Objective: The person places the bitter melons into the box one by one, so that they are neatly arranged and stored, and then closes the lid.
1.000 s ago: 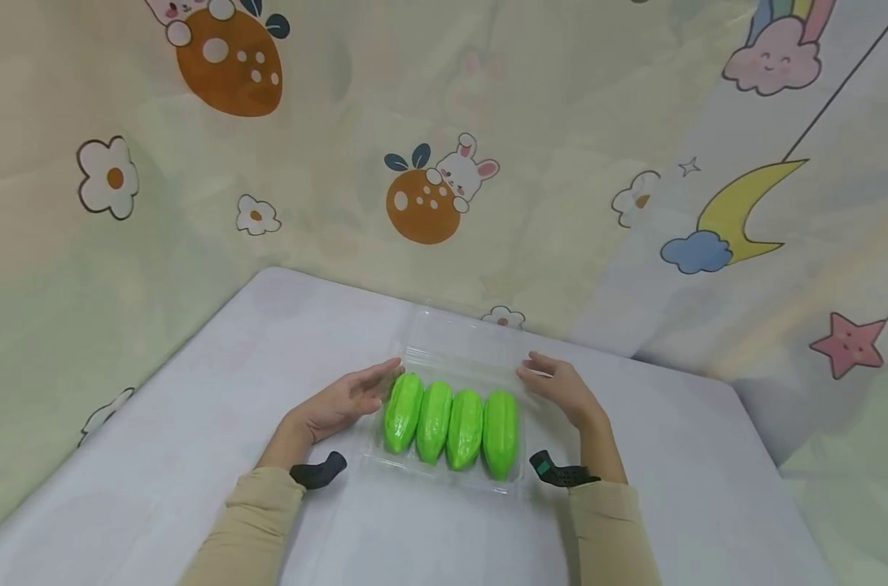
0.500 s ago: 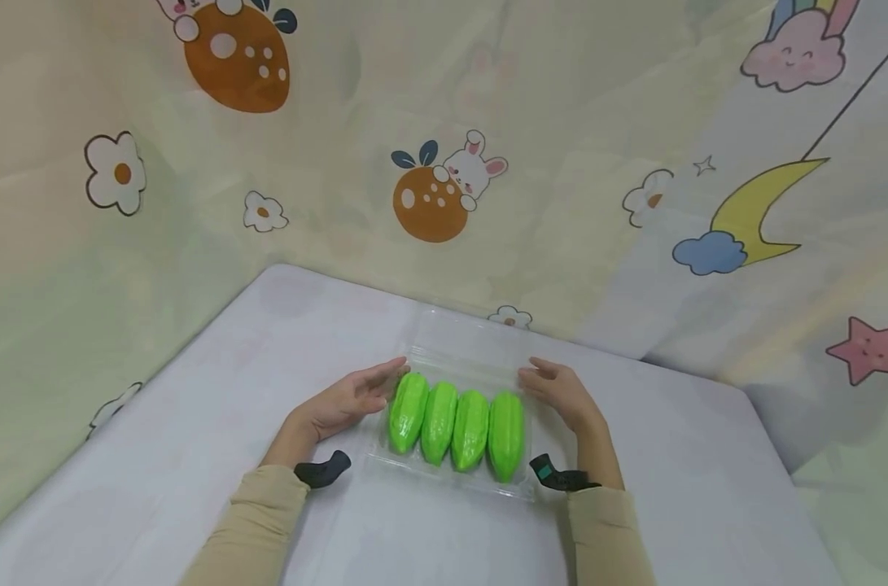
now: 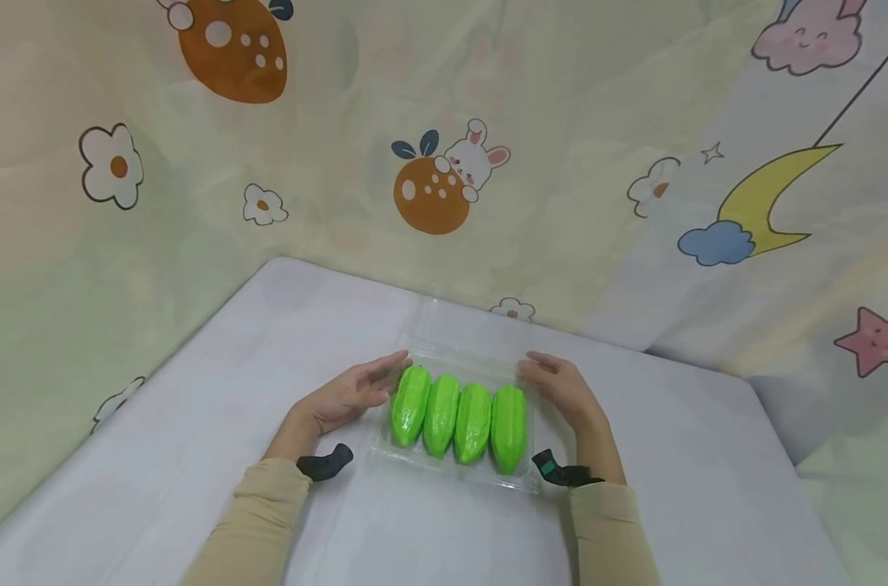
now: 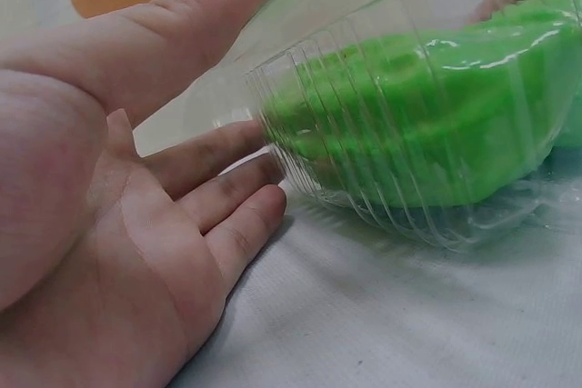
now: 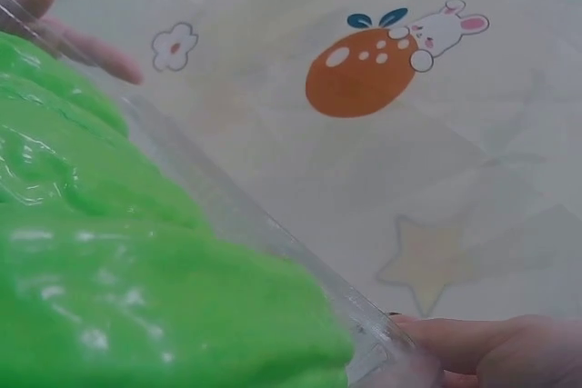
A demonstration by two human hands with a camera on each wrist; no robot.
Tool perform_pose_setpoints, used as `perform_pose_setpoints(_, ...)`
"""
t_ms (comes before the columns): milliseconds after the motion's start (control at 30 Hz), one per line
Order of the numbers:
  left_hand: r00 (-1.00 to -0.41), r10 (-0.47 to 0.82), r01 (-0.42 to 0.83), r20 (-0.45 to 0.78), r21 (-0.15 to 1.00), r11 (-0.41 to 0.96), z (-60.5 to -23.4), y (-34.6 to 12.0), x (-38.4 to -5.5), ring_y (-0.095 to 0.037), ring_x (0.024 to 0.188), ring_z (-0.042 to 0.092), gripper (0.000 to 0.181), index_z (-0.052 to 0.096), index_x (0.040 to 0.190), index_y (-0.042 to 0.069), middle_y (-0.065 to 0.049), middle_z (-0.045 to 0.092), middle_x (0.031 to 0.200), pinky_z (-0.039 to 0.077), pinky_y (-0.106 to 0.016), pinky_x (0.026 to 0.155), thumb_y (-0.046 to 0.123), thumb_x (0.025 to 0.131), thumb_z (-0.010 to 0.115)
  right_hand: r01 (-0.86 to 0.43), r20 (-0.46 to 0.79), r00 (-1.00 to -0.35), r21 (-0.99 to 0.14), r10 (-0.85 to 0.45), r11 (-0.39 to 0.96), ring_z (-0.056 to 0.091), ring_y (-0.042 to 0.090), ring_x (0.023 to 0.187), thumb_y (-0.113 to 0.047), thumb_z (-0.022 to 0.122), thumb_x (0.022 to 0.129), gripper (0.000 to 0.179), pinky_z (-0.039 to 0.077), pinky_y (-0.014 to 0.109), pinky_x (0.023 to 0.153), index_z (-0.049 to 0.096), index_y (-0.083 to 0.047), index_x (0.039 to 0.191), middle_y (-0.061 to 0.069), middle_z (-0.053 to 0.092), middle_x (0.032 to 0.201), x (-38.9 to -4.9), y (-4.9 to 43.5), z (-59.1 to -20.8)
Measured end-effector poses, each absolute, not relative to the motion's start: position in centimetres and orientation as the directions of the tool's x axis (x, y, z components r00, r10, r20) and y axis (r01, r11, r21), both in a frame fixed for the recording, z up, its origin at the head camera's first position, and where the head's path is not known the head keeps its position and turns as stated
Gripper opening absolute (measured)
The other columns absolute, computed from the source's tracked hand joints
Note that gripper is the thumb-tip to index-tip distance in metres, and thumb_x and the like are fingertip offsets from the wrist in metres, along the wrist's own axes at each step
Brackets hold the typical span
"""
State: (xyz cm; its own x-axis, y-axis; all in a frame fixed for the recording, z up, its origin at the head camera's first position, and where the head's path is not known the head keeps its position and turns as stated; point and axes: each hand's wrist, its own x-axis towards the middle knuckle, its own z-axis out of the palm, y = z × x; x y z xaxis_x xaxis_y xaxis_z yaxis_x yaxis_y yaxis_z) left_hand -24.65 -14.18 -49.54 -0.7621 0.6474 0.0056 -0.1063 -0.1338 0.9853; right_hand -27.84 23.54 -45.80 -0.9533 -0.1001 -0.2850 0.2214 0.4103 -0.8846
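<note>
Several bright green, long, ridged pieces shaped like pointed fruit (image 3: 439, 417) lie side by side in a clear plastic clamshell box (image 3: 454, 470). Its lid (image 3: 465, 330) is folded back toward the far side of the table. At the box's left side is my left hand (image 3: 348, 397), palm facing in; the left wrist view has its extended fingers (image 4: 241, 193) touching the ribbed wall, with the thumb held apart. My right hand (image 3: 564, 391) is by the far right part of the box. In the right wrist view its fingers (image 5: 482, 343) meet the box corner, partly cut off by the frame.
The box rests on a white-covered table (image 3: 429, 537), whose far edge runs just behind the lid. A cloth backdrop (image 3: 326, 146) with cartoon prints rises behind and beside the table. Dark wrist straps (image 3: 326, 464) sit on both arms.
The head view has shifted slightly. Both hands keep nearly the same place beside the box, and the green pieces lie in it as before.
</note>
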Motion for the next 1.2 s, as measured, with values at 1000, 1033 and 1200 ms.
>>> perform_pose_setpoints(1000, -0.756, 0.654, -0.110, 0.014, 0.983, -0.148, -49.3, -14.2, -24.6, -0.022, 0.149, 0.007, 0.072, 0.021, 0.152, 0.017, -0.004, 0.018, 0.160, 0.005, -0.046, 0.120, 0.010, 0.092, 0.060, -0.004, -0.042, -0.989, -0.952, -0.142, 0.306, 0.050, 0.020, 0.130, -0.014, 0.067, 0.089, 0.066, 0.048, 0.024, 0.098, 0.037, -0.020, 0.147, 0.003, 0.045, 0.147, -27.5, 24.3, -44.9)
perform_pose_setpoints(1033, -0.757, 0.653, -0.111, 0.012, 0.983, -0.147, -49.3, -14.2, -24.6, -0.022, 0.149, 0.007, 0.071, 0.022, 0.152, 0.018, -0.004, 0.018, 0.159, 0.005, -0.046, 0.120, 0.010, 0.092, 0.060, -0.013, -0.033, -0.988, -0.954, -0.151, 0.300, 0.049, 0.022, 0.130, -0.012, 0.066, 0.089, 0.065, 0.049, 0.021, 0.094, 0.037, -0.019, 0.147, 0.005, 0.045, 0.147, -27.4, 24.3, -44.7)
perform_pose_setpoints(1200, -0.764, 0.645, -0.120, 0.006, 0.981, -0.151, -49.2, -14.1, -24.7, -0.022, 0.148, 0.008, 0.069, 0.024, 0.152, 0.019, -0.003, 0.019, 0.159, 0.005, -0.046, 0.120, 0.006, 0.093, 0.057, -0.057, -0.005, -0.982, -0.947, -0.189, 0.317, 0.049, 0.025, 0.130, -0.008, 0.062, 0.091, 0.061, 0.050, 0.015, 0.088, 0.039, -0.021, 0.146, 0.009, 0.046, 0.146, -27.2, 24.5, -44.2)
